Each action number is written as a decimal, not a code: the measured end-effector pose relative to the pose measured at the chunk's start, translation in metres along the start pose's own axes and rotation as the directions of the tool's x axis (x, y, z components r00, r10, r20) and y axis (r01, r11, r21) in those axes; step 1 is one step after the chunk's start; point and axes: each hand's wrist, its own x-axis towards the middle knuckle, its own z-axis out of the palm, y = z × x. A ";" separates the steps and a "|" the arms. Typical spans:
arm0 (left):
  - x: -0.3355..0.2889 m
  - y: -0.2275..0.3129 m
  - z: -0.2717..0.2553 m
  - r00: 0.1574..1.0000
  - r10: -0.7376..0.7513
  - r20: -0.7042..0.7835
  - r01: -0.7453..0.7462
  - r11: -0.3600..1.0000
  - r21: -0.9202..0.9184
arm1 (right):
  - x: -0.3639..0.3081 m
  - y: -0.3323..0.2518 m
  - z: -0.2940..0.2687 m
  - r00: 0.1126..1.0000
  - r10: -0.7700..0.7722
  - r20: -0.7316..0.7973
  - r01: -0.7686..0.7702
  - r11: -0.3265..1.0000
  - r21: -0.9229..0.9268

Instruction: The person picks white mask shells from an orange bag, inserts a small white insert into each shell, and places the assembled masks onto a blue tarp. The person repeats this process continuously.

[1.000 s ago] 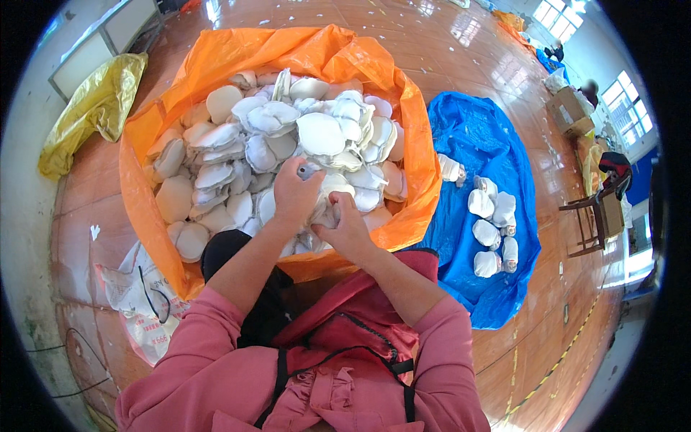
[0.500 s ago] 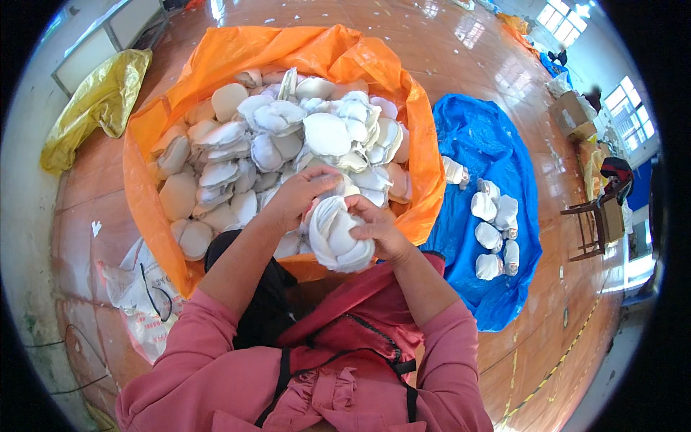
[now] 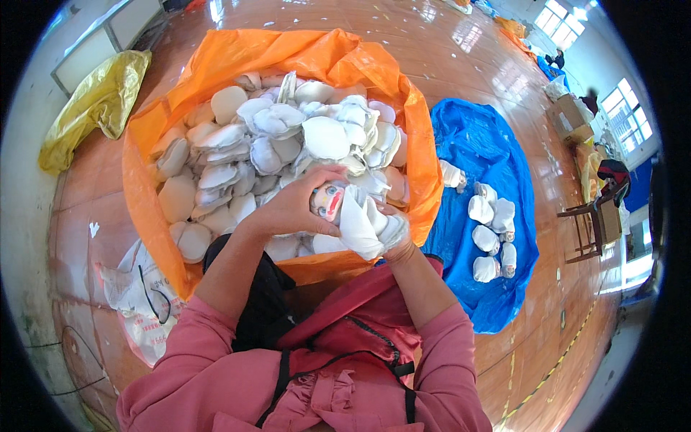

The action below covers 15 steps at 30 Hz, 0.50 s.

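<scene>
A bundle of white padded cloth [image 3: 362, 225] is between my hands, above the near side of a large open orange sack. On its left end shows a small doll-like face [image 3: 329, 201] with blue eyes and red below them. My left hand [image 3: 304, 204] curls round this face end, its thumb underneath. Against the right end of the bundle is my right hand [image 3: 398, 237], its fingers mostly hidden by the cloth. Many white and beige round pads [image 3: 325, 138], singly and in stacks, fill the orange sack [image 3: 425, 212].
To the right, a blue sheet [image 3: 479, 137] carries several similar white bundles [image 3: 486, 239]. A white printed sack [image 3: 137, 291] lies left of my legs. Yellow plastic [image 3: 97, 108] is by the left wall. Farther right stand a wooden chair [image 3: 592, 219] and a cardboard box [image 3: 570, 119].
The bundle has been turned, so its face end now shows at the left. My left hand has shifted from its top to round that end; my right hand has slid slightly down and right.
</scene>
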 end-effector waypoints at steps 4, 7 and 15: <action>-0.004 0.013 -0.006 0.941 -0.284 0.184 0.265 0.957 0.120 | -0.006 0.002 0.000 0.997 0.050 -0.058 -0.049 0.999 0.011; -0.005 0.010 0.003 0.932 -0.316 0.180 0.270 0.933 0.238 | -0.003 -0.001 -0.005 0.990 0.082 -0.114 -0.093 0.991 -0.092; -0.005 0.005 0.031 0.890 -0.455 0.029 0.428 0.854 0.295 | -0.002 -0.010 0.004 0.986 0.001 -0.168 -0.036 0.979 -0.201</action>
